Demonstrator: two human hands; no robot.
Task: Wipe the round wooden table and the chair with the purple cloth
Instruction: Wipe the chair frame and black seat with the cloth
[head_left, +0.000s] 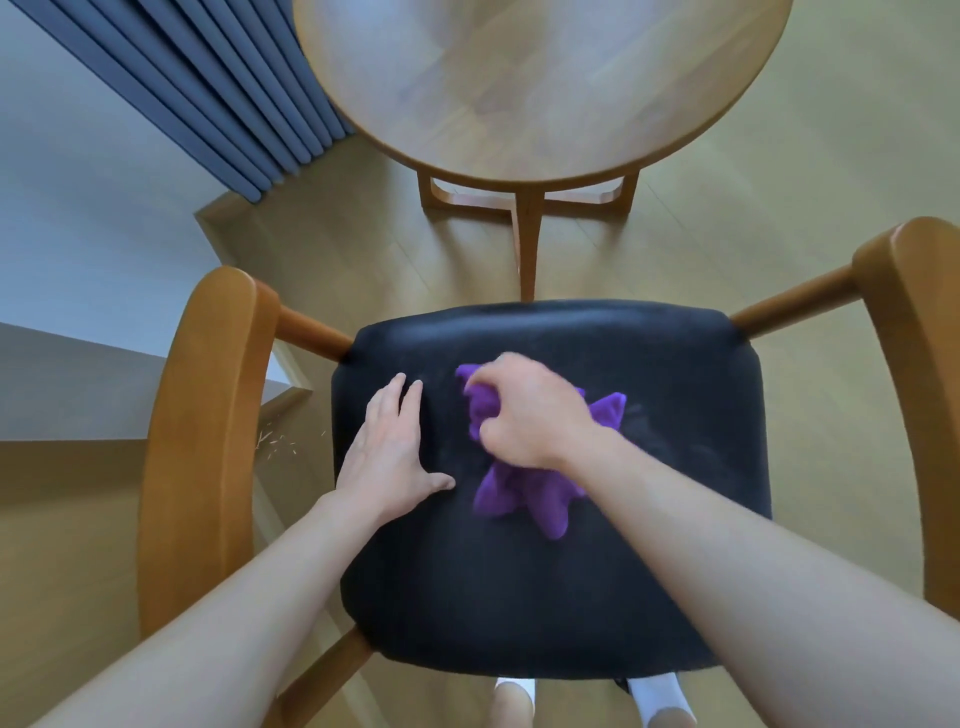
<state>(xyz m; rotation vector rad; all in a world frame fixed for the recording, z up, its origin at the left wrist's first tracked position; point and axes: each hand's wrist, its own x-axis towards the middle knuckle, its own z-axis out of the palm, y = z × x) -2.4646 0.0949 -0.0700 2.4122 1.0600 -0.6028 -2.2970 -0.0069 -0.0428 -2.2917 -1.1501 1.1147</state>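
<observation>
Purple cloth (511, 491) bunched, seemingly gripped, under right hand (524, 410) on chair seat (519, 597); left hand (387, 452) flat, fingers spread.

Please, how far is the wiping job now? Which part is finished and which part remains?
In hand: the right hand grips the bunched purple cloth on the chair's black seat, while the left hand rests flat beside it. The round wooden table is bare; whether it was wiped cannot be told. The armrests look untouched.

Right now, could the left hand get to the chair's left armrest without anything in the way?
Probably yes. The left hand lies flat on the black seat, holding nothing, and the left armrest sits just beside it with only open space between.
</observation>
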